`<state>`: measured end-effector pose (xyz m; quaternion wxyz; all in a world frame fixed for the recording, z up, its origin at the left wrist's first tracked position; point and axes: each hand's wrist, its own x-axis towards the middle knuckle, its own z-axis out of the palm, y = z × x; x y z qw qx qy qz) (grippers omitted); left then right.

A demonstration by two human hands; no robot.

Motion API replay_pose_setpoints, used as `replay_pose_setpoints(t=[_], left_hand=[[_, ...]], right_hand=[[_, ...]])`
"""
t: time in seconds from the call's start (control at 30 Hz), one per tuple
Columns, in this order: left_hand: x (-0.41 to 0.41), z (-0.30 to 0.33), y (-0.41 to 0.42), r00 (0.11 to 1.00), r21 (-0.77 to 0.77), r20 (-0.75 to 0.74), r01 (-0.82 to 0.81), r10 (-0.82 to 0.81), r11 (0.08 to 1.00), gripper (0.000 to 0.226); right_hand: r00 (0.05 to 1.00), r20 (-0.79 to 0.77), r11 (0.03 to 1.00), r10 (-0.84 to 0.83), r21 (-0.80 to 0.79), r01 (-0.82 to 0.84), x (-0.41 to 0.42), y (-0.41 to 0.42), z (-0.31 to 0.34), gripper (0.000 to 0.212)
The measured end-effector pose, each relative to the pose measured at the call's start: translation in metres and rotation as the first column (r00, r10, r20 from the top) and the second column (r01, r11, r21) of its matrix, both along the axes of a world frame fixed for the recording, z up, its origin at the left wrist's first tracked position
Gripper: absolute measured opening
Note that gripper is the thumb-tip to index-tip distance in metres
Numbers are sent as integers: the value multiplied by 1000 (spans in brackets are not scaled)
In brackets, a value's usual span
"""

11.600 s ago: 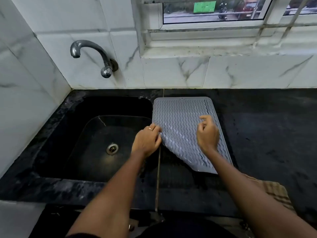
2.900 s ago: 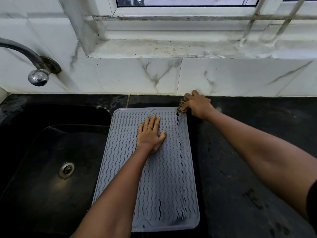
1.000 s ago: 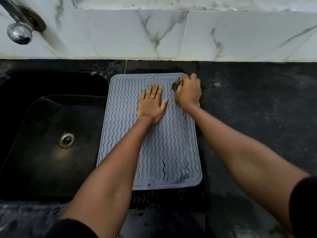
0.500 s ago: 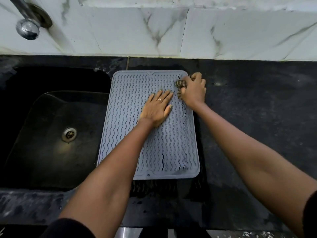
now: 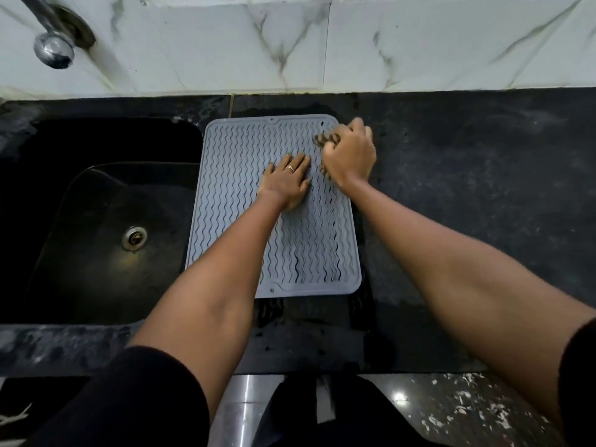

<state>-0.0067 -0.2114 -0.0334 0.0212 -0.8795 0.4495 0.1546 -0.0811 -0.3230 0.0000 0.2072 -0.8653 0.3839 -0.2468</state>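
A grey ribbed drying mat lies flat on the black counter, right beside the sink. My left hand presses flat on the mat's middle, fingers straight, a ring on one finger. My right hand is at the mat's far right edge, fingers curled round a bunched brown checked cloth that pokes out by the knuckles. The cloth touches the mat's surface. Most of the cloth is hidden inside the fist.
A black sink with a metal drain fills the left side. A chrome tap juts from the marble-tiled wall at the far left. Wet streaks mark the counter in front of the mat.
Over the last second my right hand with the cloth has stayed along the mat's far right part, shifting slightly. My left hand keeps pressing the mat. Much earlier, both hands laid the mat flat.
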Motion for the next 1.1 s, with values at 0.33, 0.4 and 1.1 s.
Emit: replay_pose_setpoints(t=[0.33,0.4,1.1], left_hand=[[-15,-7,18,997,-60,-61,-58,54,996,57],[-16,-4,20,996,-63,-68,-62,57,996,58],[-16,-2,69,998,-77,-55,13,-17,997,59]], right_hand=[[979,-144,985,146,-70,-157,-73,60,-26,23],[981,-131,988,143,-31,-148,-91,73,-24,21],[997,-66,998,-32,53,36,-73,78,-27,8]])
